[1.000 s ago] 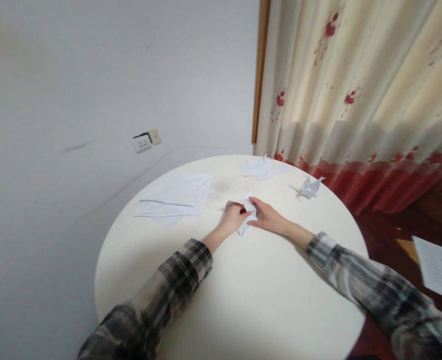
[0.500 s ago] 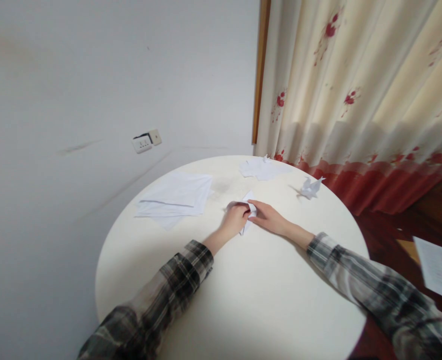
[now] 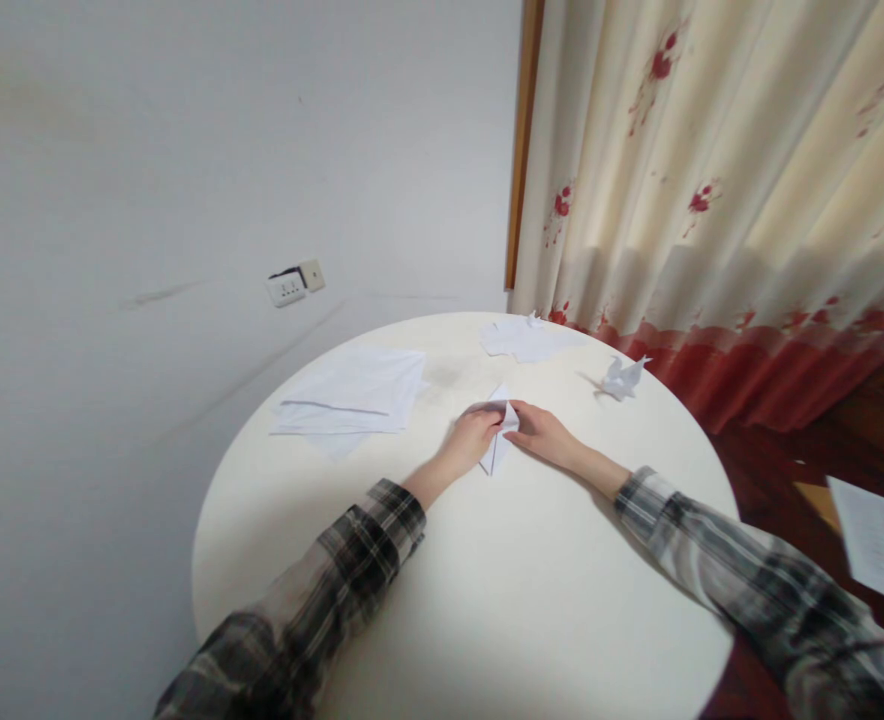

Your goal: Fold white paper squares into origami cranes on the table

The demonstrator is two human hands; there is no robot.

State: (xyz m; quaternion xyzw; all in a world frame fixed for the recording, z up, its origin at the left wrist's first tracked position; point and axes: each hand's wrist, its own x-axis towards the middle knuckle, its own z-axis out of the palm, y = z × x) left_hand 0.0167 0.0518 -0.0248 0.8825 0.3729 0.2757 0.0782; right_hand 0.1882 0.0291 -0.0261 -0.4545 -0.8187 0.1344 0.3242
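Note:
A small folded white paper [image 3: 500,440] lies near the middle of the round white table [image 3: 487,600]. My left hand [image 3: 470,438] is closed on its left side, fingers curled over the fold. From the right, my right hand [image 3: 543,434] pinches the same paper, fingertips meeting the left hand's. Both arms wear plaid sleeves.
A stack of white sheets [image 3: 356,398] lies at the table's left back. Crumpled paper [image 3: 523,336] sits at the far edge, and a folded paper crane [image 3: 622,377] stands at the right back. A curtain [image 3: 712,200] hangs behind; a printed sheet [image 3: 881,540] lies at the right.
Both hands have shifted slightly on the paper, which now shows a pointed flap standing up between the fingers; earlier it lay flatter under them.

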